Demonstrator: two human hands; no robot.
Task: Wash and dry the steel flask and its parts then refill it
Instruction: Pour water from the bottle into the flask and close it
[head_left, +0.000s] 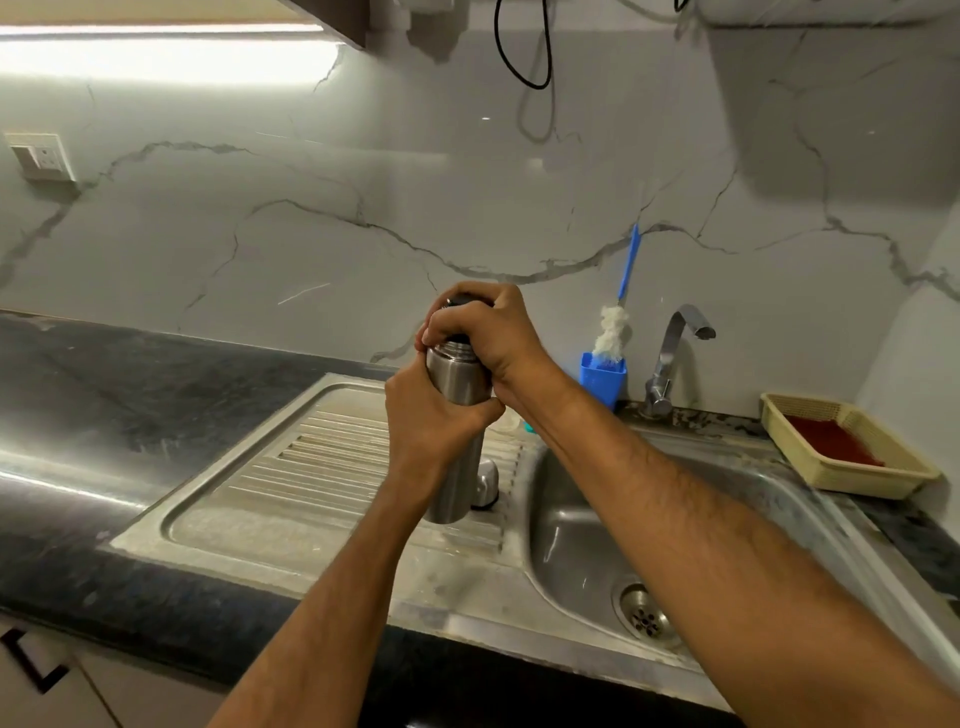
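My left hand (431, 415) wraps around the middle of the flask (457, 441), thumb toward me and fingers curled round its far side. My right hand (483, 332) clamps over the top, fingers curled round the dark stopper (460, 300), which shows just above my knuckles. The flask stands upright between both hands, its shoulder showing between them and its base low over the ribbed drainboard (311, 457), near the edge that meets the sink (571, 530); I cannot tell whether it touches. Just behind the base a steel cap (487, 480) lies on the drainboard. At the back edge stands a blue holder (602, 379) with a brush (615, 327), beside the tap (675, 353). A basket (847, 447) sits at the right corner.
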